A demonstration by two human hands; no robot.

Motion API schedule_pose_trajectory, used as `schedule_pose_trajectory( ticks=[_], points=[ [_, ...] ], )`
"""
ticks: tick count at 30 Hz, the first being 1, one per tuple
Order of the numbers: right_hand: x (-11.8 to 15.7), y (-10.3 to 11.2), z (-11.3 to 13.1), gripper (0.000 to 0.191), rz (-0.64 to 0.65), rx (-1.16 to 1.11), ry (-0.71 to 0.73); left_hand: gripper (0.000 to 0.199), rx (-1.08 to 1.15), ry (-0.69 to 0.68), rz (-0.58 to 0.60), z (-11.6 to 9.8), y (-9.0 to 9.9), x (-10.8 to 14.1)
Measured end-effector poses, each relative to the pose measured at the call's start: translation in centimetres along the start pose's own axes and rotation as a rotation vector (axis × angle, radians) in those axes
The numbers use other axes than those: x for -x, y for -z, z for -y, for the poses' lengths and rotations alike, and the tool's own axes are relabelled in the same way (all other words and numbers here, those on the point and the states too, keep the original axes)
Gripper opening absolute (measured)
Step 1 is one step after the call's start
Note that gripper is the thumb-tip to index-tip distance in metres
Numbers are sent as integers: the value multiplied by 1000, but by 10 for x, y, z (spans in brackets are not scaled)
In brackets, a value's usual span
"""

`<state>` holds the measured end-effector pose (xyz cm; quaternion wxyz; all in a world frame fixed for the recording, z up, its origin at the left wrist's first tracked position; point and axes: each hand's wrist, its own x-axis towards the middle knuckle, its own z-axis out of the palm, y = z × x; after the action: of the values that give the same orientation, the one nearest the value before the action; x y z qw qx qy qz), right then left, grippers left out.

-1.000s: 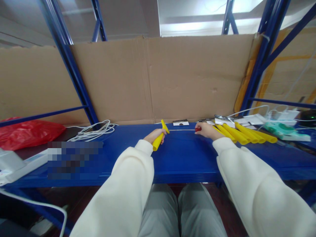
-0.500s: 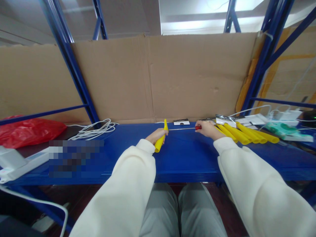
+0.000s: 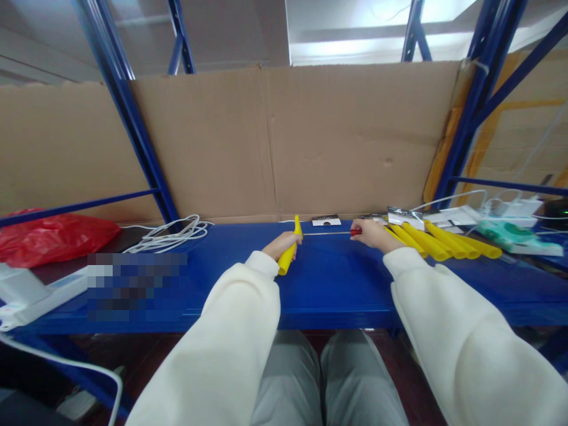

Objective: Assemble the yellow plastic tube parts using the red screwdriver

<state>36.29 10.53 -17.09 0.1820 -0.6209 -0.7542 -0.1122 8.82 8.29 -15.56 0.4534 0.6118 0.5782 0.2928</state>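
My left hand (image 3: 283, 243) is closed round a yellow tapered tube (image 3: 287, 258), its wide open end toward me and its narrow end pointing away. In my right hand (image 3: 371, 231) is a screwdriver (image 3: 331, 233) with a red handle and a long thin metal shaft. The shaft lies level and runs left until its tip meets the side of the yellow tube, near my left fingers. What the tip touches there is too small to make out. Right of my right hand lie several similar yellow tubes (image 3: 437, 245), side by side.
Behind the blue shelf top (image 3: 337, 284) stands a cardboard panel (image 3: 355, 136). A white-and-black card (image 3: 326, 220) lies at its foot. At left are a coiled white cable (image 3: 171, 236), a red plastic bag (image 3: 57, 236) and a white power strip (image 3: 48, 296). A green-and-white packet (image 3: 515, 234) lies at right.
Both hands stay in almost the same place. The fingers on the red handle have shifted very slightly; the screwdriver tip is still at the yellow tube.
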Motion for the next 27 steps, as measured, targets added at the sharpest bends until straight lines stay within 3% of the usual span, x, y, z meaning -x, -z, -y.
schedule_pose_trajectory(
  ticks=[9, 17, 27],
  points=[
    [-2, -2, -4, 10, 9, -56, 33, 13, 5, 5, 16, -1, 1, 1],
    [0, 4, -1, 11, 161, -145, 115, 18, 49, 32, 15, 0, 3, 0],
    [-1, -3, 9, 24, 131, -33, 34, 10, 64, 50, -31, -2, 4, 1]
  ],
)
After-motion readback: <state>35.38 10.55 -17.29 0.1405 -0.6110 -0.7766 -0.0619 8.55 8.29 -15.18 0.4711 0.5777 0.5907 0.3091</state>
